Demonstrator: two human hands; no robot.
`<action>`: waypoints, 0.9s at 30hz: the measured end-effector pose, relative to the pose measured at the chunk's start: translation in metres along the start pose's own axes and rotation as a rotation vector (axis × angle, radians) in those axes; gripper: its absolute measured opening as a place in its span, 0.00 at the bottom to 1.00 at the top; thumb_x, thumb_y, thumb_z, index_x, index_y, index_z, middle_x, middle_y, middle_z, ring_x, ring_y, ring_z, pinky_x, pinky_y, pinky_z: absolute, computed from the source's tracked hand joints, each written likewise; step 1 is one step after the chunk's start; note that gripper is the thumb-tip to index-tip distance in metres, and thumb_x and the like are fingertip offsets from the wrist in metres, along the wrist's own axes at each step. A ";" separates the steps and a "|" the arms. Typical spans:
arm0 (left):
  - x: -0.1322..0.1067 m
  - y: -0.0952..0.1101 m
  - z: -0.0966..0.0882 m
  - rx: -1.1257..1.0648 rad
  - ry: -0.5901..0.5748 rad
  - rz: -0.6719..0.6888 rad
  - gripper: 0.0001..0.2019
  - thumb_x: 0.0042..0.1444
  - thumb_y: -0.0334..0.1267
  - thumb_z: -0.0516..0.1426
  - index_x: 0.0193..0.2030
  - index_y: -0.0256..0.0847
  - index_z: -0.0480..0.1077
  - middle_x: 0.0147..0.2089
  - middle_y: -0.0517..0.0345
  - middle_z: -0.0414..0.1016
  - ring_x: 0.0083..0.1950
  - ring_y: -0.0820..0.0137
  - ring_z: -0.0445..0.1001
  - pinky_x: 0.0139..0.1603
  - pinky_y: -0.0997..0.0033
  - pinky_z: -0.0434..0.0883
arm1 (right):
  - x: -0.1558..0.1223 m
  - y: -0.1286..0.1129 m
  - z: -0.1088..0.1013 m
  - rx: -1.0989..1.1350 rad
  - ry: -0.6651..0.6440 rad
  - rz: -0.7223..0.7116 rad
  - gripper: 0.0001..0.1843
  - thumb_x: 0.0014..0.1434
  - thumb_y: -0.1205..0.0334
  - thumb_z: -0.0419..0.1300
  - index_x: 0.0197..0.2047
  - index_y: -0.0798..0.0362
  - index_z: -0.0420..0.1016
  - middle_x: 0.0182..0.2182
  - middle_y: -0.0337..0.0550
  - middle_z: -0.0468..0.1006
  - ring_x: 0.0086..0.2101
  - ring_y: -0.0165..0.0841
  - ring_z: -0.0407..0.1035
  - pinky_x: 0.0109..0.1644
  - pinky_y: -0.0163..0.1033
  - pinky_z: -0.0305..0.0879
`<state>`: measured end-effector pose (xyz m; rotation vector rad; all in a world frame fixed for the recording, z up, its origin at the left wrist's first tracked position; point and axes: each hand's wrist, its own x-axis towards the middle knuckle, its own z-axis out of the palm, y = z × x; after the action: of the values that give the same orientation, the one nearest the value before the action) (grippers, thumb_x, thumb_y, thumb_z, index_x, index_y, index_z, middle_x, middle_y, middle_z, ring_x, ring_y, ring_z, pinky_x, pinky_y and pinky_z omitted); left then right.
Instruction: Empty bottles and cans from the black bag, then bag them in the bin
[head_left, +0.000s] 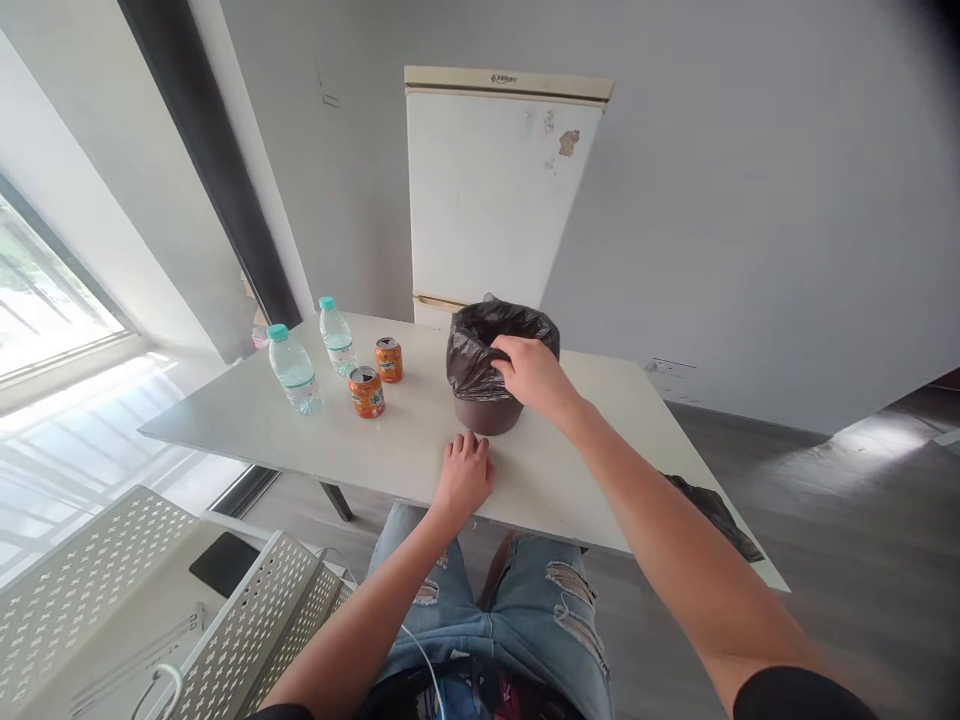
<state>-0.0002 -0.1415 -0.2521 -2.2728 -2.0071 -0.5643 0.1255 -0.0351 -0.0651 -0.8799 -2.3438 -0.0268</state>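
A brown trash can (487, 415) stands on the table, lined with a black trash bag (472, 362) whose edge is folded over the rim. My right hand (529, 375) pinches the bag's edge at the near right side of the rim. In front of the can's base, my left hand (466, 472) rests on the tabletop with its fingers curled in and nothing seen in them. The inside of the can is mostly dark, and my right hand covers part of the rim.
Two orange cans (367, 392) and two water bottles (296, 372) with teal caps stand on the left of the white table (592, 480). Black plastic (716, 515) lies at its right edge. A perforated rack (247, 610) holds a dark phone-like slab (224, 563). A fridge (495, 190) stands behind.
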 end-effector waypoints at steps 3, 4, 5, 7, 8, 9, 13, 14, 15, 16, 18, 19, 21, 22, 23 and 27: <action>0.001 0.000 -0.001 0.020 -0.004 -0.001 0.10 0.65 0.30 0.54 0.51 0.37 0.72 0.51 0.40 0.71 0.53 0.49 0.68 0.50 0.52 0.68 | -0.002 -0.004 0.000 -0.029 0.027 -0.073 0.10 0.74 0.61 0.56 0.52 0.51 0.77 0.42 0.48 0.82 0.43 0.43 0.76 0.50 0.49 0.71; 0.001 0.000 -0.002 0.024 -0.003 -0.003 0.10 0.65 0.30 0.54 0.51 0.37 0.72 0.51 0.40 0.71 0.53 0.49 0.68 0.50 0.52 0.67 | -0.004 -0.004 -0.003 -0.030 0.056 -0.103 0.12 0.74 0.58 0.57 0.55 0.51 0.76 0.45 0.49 0.81 0.46 0.45 0.75 0.54 0.51 0.70; 0.001 0.000 -0.002 0.026 -0.001 -0.005 0.10 0.65 0.30 0.54 0.51 0.37 0.72 0.51 0.40 0.71 0.53 0.49 0.69 0.50 0.52 0.68 | -0.009 -0.003 -0.006 -0.031 0.107 -0.125 0.13 0.74 0.56 0.58 0.57 0.50 0.75 0.48 0.50 0.80 0.49 0.45 0.74 0.57 0.52 0.69; 0.000 0.001 -0.002 0.022 0.002 -0.008 0.10 0.65 0.30 0.55 0.51 0.38 0.72 0.52 0.40 0.71 0.53 0.50 0.69 0.51 0.52 0.68 | -0.024 0.006 -0.014 -0.052 0.267 -0.116 0.14 0.73 0.53 0.59 0.57 0.49 0.74 0.52 0.51 0.78 0.53 0.46 0.72 0.61 0.53 0.66; 0.000 0.001 -0.001 0.018 0.003 -0.009 0.10 0.66 0.30 0.55 0.51 0.38 0.72 0.52 0.40 0.71 0.53 0.50 0.69 0.51 0.52 0.68 | -0.034 0.014 -0.015 -0.079 0.355 -0.078 0.12 0.73 0.54 0.58 0.54 0.49 0.75 0.51 0.52 0.78 0.52 0.46 0.72 0.61 0.53 0.65; 0.000 0.001 -0.001 0.014 0.004 -0.009 0.09 0.66 0.30 0.55 0.51 0.39 0.71 0.52 0.41 0.71 0.54 0.50 0.69 0.51 0.52 0.68 | -0.047 0.025 -0.015 -0.115 0.432 -0.016 0.10 0.74 0.55 0.55 0.48 0.50 0.75 0.48 0.52 0.78 0.50 0.46 0.72 0.60 0.52 0.65; 0.000 0.001 0.000 0.004 0.023 -0.004 0.08 0.66 0.30 0.55 0.50 0.39 0.71 0.52 0.42 0.71 0.54 0.50 0.68 0.52 0.52 0.68 | -0.115 0.076 0.009 -0.219 0.384 0.372 0.15 0.71 0.62 0.49 0.31 0.49 0.66 0.30 0.46 0.72 0.35 0.40 0.69 0.44 0.45 0.63; 0.000 0.000 0.000 0.004 0.027 -0.005 0.08 0.66 0.30 0.55 0.50 0.39 0.71 0.52 0.42 0.71 0.54 0.50 0.68 0.52 0.52 0.68 | -0.134 0.087 0.019 -0.206 0.257 0.479 0.15 0.70 0.62 0.50 0.30 0.48 0.65 0.28 0.44 0.71 0.32 0.38 0.67 0.40 0.43 0.60; 0.000 0.000 0.000 0.006 0.028 -0.007 0.08 0.66 0.30 0.55 0.50 0.39 0.71 0.52 0.42 0.71 0.54 0.50 0.68 0.52 0.52 0.68 | -0.151 0.096 0.030 -0.209 0.120 0.576 0.15 0.69 0.61 0.51 0.29 0.48 0.64 0.27 0.43 0.71 0.30 0.37 0.66 0.37 0.42 0.57; 0.000 -0.001 0.000 0.009 0.026 -0.010 0.08 0.66 0.30 0.55 0.50 0.39 0.71 0.52 0.42 0.71 0.54 0.50 0.68 0.52 0.52 0.68 | -0.166 0.103 0.040 -0.228 -0.018 0.650 0.15 0.69 0.61 0.51 0.28 0.49 0.65 0.27 0.44 0.71 0.29 0.36 0.65 0.34 0.41 0.54; 0.000 -0.001 0.001 0.012 0.019 -0.013 0.08 0.66 0.30 0.55 0.50 0.39 0.71 0.53 0.42 0.71 0.54 0.50 0.68 0.52 0.52 0.68 | -0.189 0.109 0.057 -0.230 -0.183 0.673 0.14 0.68 0.62 0.52 0.29 0.50 0.67 0.30 0.45 0.74 0.30 0.36 0.66 0.33 0.40 0.51; 0.000 -0.001 0.002 0.012 0.015 -0.011 0.08 0.66 0.30 0.55 0.50 0.39 0.71 0.53 0.41 0.71 0.55 0.50 0.68 0.52 0.52 0.68 | -0.195 0.109 0.063 -0.224 -0.226 0.647 0.13 0.68 0.62 0.52 0.30 0.50 0.68 0.32 0.45 0.75 0.31 0.35 0.67 0.33 0.39 0.51; -0.001 0.001 0.003 -0.005 0.008 -0.012 0.07 0.65 0.31 0.56 0.49 0.39 0.72 0.53 0.41 0.72 0.55 0.49 0.69 0.53 0.52 0.69 | -0.202 0.108 0.069 -0.206 -0.252 0.582 0.12 0.68 0.62 0.52 0.32 0.51 0.70 0.35 0.45 0.76 0.33 0.34 0.67 0.34 0.38 0.52; -0.001 0.002 0.002 -0.035 0.009 -0.015 0.07 0.66 0.30 0.56 0.49 0.40 0.72 0.52 0.42 0.72 0.55 0.50 0.69 0.53 0.52 0.69 | -0.202 0.108 0.070 -0.201 -0.263 0.562 0.12 0.68 0.62 0.52 0.32 0.51 0.70 0.35 0.45 0.77 0.33 0.34 0.68 0.34 0.38 0.52; -0.002 0.002 -0.001 -0.083 0.023 -0.017 0.07 0.66 0.30 0.56 0.48 0.40 0.71 0.51 0.44 0.73 0.54 0.52 0.70 0.53 0.53 0.70 | -0.201 0.108 0.070 -0.199 -0.271 0.554 0.13 0.68 0.61 0.51 0.32 0.51 0.70 0.35 0.45 0.77 0.33 0.34 0.68 0.34 0.38 0.52; 0.007 -0.018 -0.047 -0.276 0.365 -0.056 0.06 0.71 0.31 0.54 0.49 0.42 0.71 0.51 0.47 0.72 0.55 0.59 0.72 0.59 0.58 0.71 | -0.200 0.114 0.069 -0.161 -0.298 0.566 0.14 0.70 0.59 0.50 0.32 0.51 0.69 0.35 0.46 0.77 0.32 0.35 0.69 0.33 0.38 0.54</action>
<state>-0.0281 -0.1451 -0.2097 -2.0529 -1.9103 -1.2300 0.2716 -0.0483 -0.2549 -1.6986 -2.2886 0.1624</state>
